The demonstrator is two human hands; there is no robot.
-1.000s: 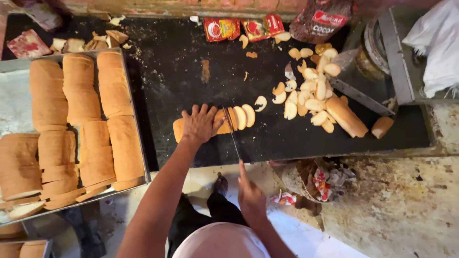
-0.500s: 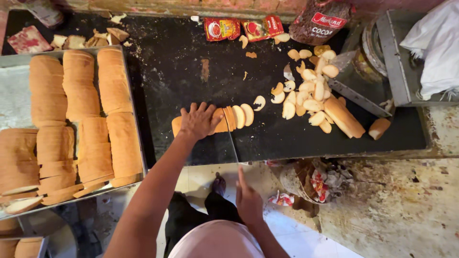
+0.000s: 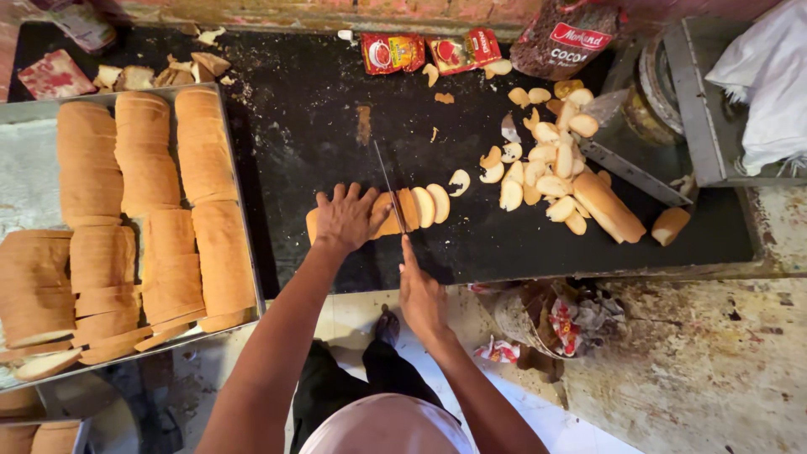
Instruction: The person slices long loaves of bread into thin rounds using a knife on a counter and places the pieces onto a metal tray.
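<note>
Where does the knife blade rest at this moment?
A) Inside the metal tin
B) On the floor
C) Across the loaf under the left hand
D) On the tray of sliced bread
C: the knife in the right hand crosses the loaf that the left hand presses down.

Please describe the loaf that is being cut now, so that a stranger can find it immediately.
Find the black counter between the metal tray of sliced loaves and the pile of cut pieces. Near its front edge lies one long loaf, alone. Only this one has the left hand pressing it and the right hand's knife across it.
</note>
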